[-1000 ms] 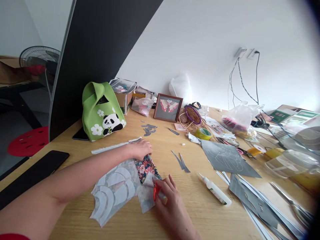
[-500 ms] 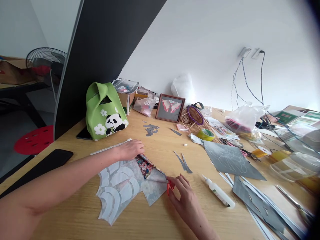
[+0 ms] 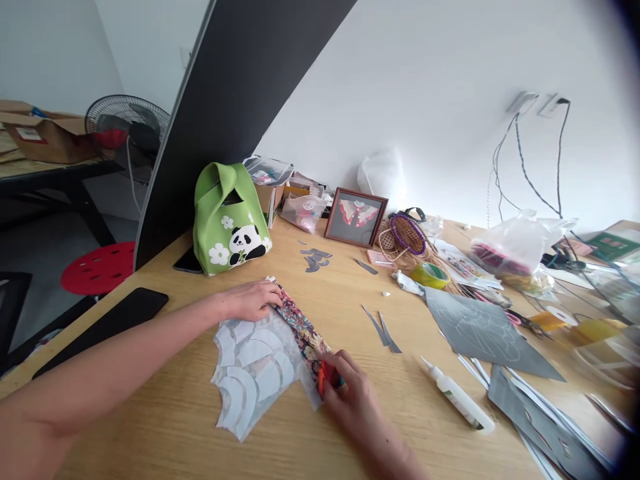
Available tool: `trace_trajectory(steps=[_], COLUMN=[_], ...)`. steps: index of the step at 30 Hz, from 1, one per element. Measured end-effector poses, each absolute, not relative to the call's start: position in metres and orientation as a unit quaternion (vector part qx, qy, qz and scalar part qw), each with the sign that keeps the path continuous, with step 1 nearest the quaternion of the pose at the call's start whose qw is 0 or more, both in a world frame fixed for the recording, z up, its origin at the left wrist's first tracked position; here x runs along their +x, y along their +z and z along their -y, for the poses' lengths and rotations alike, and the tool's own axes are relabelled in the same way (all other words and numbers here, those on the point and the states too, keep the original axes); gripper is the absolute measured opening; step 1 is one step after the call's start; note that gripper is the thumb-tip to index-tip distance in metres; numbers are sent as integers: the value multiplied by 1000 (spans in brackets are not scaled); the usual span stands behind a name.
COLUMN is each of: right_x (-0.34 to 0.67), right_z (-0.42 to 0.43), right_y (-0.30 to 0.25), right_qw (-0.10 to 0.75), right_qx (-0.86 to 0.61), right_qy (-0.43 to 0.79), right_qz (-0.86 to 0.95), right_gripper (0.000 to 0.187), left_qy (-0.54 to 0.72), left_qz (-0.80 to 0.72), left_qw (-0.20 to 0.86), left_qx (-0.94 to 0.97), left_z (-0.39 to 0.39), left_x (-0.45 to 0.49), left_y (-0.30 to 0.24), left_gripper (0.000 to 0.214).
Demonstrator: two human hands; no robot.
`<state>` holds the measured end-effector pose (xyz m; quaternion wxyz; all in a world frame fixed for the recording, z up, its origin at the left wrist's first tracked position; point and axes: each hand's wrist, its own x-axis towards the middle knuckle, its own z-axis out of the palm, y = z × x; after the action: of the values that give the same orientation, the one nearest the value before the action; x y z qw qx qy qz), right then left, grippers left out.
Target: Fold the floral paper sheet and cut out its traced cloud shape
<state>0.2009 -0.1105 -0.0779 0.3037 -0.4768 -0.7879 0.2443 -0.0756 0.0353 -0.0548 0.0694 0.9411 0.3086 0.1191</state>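
The left hand (image 3: 249, 301) presses flat on the far end of a floral fabric strip (image 3: 303, 331); the right hand (image 3: 350, 393) pinches an orange tool (image 3: 323, 377) on its near end

1. The scene is bright, with soft, even daylight; the white wall (image 3: 425, 80) looks clean and evenly lit.
2. Shadows on the desk (image 3: 350, 293) are faint and short.
3. The wide lens bends straight lines, and the dark panel (image 3: 240, 87) leans sharply.
4. The right edge and corners darken into a black vignette.
5. Things at the desk's right edge are smeared and out of focus.
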Motion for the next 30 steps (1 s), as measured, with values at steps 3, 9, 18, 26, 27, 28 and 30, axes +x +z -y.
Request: trace_trajectory(steps=[3, 9, 18, 26, 27, 28, 30], right_x=[211, 226, 225, 244, 245, 246, 247], right_z=[89, 37, -5, 26, 30, 33, 37], right_y=[-80, -77, -74, -82, -82, -81, -79], right_qw=[292, 283, 322, 361, 366, 372, 387], right_qx=[-495, -484, -485, -514, -510, -505, -496], right_qy=[238, 187, 173, 241, 262, 286, 341], right_qz=[783, 806, 794, 740, 733, 724, 699], right_gripper=[35, 35, 29, 30, 30, 29, 29], left_qy=[104, 95, 47, 58, 58, 59, 64], left_qz=[-332, -411, -470, -458, -459, -460, -464], left_qw=[84, 95, 30, -22, -27, -32, -48], left_qx=[934, 902, 881, 887, 886, 885, 882], left_z=[-33, -12, 45, 12, 8, 5, 2], left_x=[-85, -90, -86, -100, -100, -99, -97], left_y=[-57, -57, -50, -61, -60, -59, -57], left_gripper=[45, 45, 40, 36, 33, 31, 29])
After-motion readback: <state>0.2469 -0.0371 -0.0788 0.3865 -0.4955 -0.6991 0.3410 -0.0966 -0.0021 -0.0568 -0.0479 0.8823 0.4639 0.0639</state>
